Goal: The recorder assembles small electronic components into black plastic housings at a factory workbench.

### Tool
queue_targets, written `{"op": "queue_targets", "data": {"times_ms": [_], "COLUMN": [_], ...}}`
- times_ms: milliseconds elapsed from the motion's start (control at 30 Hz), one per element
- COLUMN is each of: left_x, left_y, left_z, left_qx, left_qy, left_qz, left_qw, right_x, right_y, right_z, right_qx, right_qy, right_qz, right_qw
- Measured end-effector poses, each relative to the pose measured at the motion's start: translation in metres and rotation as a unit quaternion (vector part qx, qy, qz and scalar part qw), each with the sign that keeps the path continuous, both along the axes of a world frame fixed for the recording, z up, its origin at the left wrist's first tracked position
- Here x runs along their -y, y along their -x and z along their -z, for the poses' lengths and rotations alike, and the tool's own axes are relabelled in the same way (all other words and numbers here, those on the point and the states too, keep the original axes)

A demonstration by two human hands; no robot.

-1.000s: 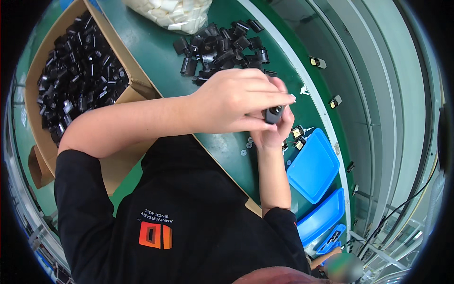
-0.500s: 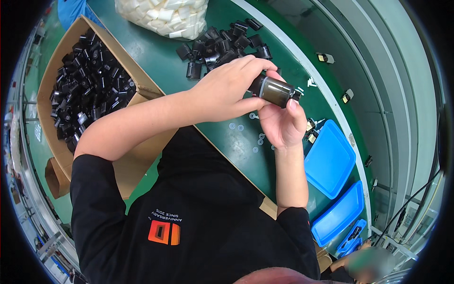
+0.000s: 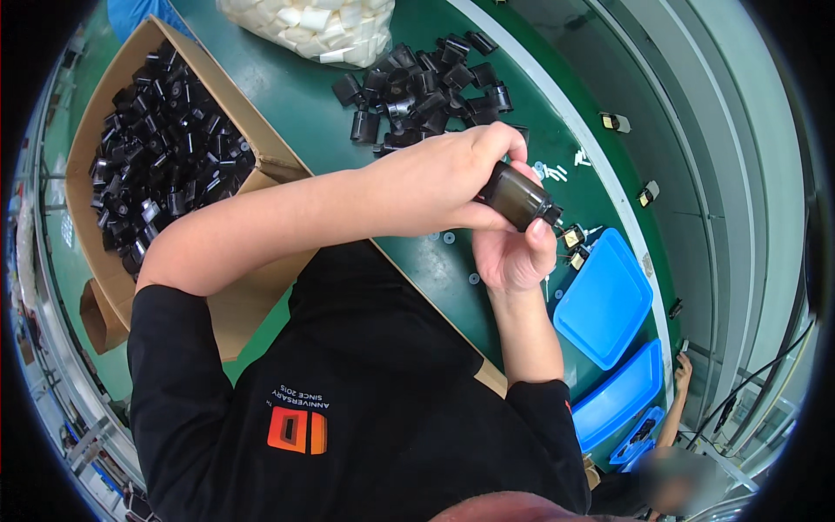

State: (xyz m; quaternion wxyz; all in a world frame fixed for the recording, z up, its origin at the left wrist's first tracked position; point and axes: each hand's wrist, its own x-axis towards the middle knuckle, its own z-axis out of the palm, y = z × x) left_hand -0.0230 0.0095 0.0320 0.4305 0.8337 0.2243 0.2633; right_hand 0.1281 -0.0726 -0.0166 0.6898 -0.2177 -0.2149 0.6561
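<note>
With left hand [image 3: 448, 181] gripping dark container [image 3: 522, 198] at ten o'clock, brace four o'clock with right hand [image 3: 517, 259], finger closure indeterminate.

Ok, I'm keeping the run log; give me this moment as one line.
left hand: holds dark translucent part | right hand: thumb at its knobbed end | ahead: pile of black parts | right: blue tray

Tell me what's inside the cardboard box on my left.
Small glossy black parts are heaped in the cardboard box. The pile covers the bottom, so what lies underneath can't be seen.
</note>
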Motion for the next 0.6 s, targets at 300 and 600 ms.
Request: {"op": "queue_targets", "data": {"times_ms": [300,600], "left_x": [0.001,-0.007], "left_y": [0.003,0.006], "left_z": [-0.008,0.000], "left_qx": [0.138,0.179], "left_qy": [0.045,0.318], "left_qz": [-0.008,-0.013], "left_qw": [0.989,0.931], "right_x": [-0.008,-0.015], "right_y": [-0.016,-0.037], "right_z": [-0.006,-0.025], "right_qx": [-0.124,0.161], "right_qy": [-0.015,-0.027], "right_qz": [-0.113,-0.036], "right_qw": [0.986,0.986]}}
